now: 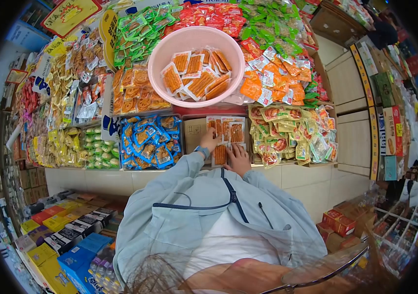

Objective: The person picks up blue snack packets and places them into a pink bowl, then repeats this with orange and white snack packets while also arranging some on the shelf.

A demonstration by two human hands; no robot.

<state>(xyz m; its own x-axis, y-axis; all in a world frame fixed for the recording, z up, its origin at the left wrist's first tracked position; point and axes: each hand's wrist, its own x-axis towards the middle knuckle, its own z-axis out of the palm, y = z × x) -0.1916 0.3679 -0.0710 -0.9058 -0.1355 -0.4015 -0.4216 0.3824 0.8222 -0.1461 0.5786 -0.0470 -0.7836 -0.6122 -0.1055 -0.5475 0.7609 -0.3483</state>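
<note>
Flat clear packets of orange-brown snack sticks lie in rows in a cardboard-lined bin in front of me. My left hand, with a watch at the wrist, is at the left side of these packets, its fingers bent against a packet's edge. On the near right, my right hand lies with fingers spread over the packets beside a front packet. Beyond the bin, a pink plastic basin holds several similar packets in a loose pile.
Blue snack packets fill the bin to the left, yellowish packets the one to the right. Orange packets and green packets lie farther back. Stacked cartons stand behind me at left; a shelf edge runs along the right.
</note>
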